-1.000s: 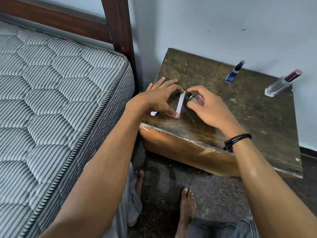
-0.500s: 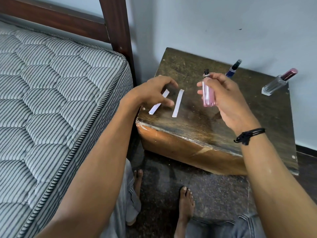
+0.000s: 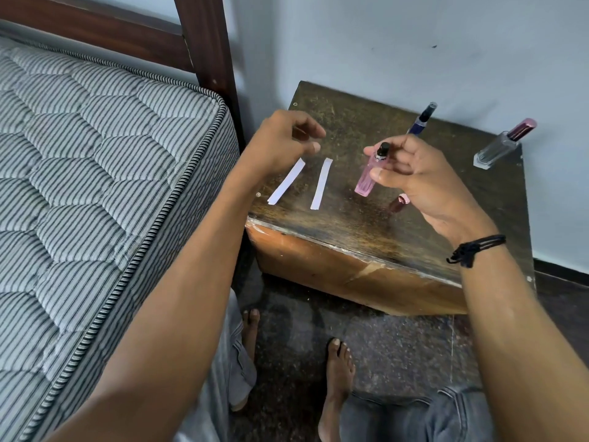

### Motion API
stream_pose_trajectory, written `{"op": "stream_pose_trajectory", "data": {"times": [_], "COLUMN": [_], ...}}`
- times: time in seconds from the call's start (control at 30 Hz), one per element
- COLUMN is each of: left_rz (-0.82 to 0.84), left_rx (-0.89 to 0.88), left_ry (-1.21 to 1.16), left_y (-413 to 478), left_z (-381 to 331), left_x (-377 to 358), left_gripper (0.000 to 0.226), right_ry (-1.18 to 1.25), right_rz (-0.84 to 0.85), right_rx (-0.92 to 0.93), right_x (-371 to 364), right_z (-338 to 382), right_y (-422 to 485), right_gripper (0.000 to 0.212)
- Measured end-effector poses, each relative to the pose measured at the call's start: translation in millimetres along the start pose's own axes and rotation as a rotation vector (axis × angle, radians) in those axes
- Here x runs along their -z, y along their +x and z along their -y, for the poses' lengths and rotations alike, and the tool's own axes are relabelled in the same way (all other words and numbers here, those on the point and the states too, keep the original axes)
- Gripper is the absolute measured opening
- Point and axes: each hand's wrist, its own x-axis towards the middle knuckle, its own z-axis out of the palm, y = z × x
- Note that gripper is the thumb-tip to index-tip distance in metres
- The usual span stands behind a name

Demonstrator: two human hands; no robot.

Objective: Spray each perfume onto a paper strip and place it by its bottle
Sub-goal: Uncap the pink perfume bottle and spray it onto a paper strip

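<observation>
Two white paper strips lie side by side at the left of the dark wooden bedside table (image 3: 344,228): a left strip (image 3: 286,182) and a right strip (image 3: 322,184). My left hand (image 3: 283,140) hovers just above them, fingers loosely curled, holding nothing. My right hand (image 3: 414,173) grips a slim pink perfume bottle (image 3: 368,177), tilted above the table with its black sprayer uncovered at the top. Its pink cap (image 3: 399,202) lies on the table under that hand. A blue bottle (image 3: 421,120) and a clear bottle with a pink cap (image 3: 499,148) stand at the back.
A bed with a striped quilted mattress (image 3: 95,186) and a dark wooden post (image 3: 207,43) borders the table on the left. A pale wall runs behind. My bare feet rest on the speckled floor (image 3: 398,352) in front of the table.
My right hand has lifted the pink bottle off the table. My left hand has let go of the strip and risen above both strips. The loose cap now shows on the table.
</observation>
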Motion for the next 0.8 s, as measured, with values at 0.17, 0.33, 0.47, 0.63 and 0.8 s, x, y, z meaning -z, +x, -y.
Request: {"op": "stream_pose_trajectory", "data": {"times": [0.17,0.33,0.47,0.63,0.8], "left_rz": [0.128,0.203,0.253,0.303,0.291], "left_rx": [-0.045,-0.046,-0.050,-0.086,-0.108], "left_ry": [0.024,0.073,0.085,0.107,0.079], "left_y": [-3.7,-5.1,-5.1,-4.7,-6.6], "left_z": [-10.6,-10.4,-12.4,-13.2,-12.2], "left_x": [-20.0,-26.8,-32.6,-43.4,-56.4], "left_gripper": [0.022,0.033,0.043,0.055,0.053], "right_ry": [-0.036,-0.048,-0.023,-0.010,-0.007], "right_rz": [0.036,0.056,0.088,0.104,0.104], "right_rx": [-0.021,-0.024,-0.030,-0.036,-0.039], "right_x": [1.9,1.7,4.9,6.5,7.4], "right_z": [1.1,1.2,1.1,0.1,-1.6], "right_y": [-2.3,-2.4,-2.1,-0.6,-0.2], "right_gripper": [0.038,0.041,0.043,0.045,0.047]}}
